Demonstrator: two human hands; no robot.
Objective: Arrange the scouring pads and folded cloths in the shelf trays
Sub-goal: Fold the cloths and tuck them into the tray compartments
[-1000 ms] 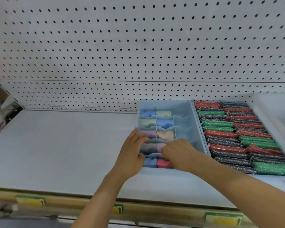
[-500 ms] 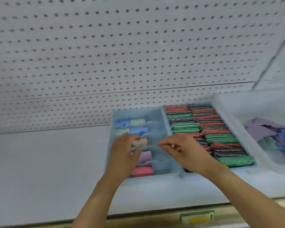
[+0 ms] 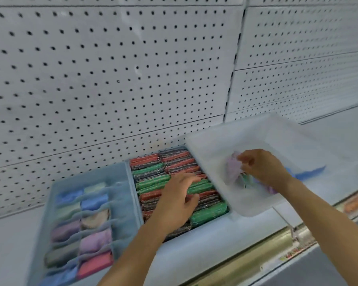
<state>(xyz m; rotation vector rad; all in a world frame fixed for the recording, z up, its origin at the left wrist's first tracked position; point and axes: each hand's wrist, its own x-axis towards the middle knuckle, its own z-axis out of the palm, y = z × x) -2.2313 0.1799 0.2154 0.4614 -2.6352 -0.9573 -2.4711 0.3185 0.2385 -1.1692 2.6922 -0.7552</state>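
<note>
Left of the scouring-pad tray (image 3: 132,168), folded cloths (image 3: 95,242) fill the divided tray (image 3: 120,176). Your left hand (image 3: 179,200) hovers over the scouring pads (image 3: 151,168), fingers spread and relaxed. Right of that tray, your right hand (image 3: 260,168) pinches a lilac cloth (image 3: 233,168) in the white bin (image 3: 213,145).

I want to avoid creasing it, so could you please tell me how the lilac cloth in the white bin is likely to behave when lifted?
The lilac cloth looks crumpled and thin, so it will probably hang floppy from the right hand. It seems light. Once lifted from the white bin, it likely needs refolding.
</note>
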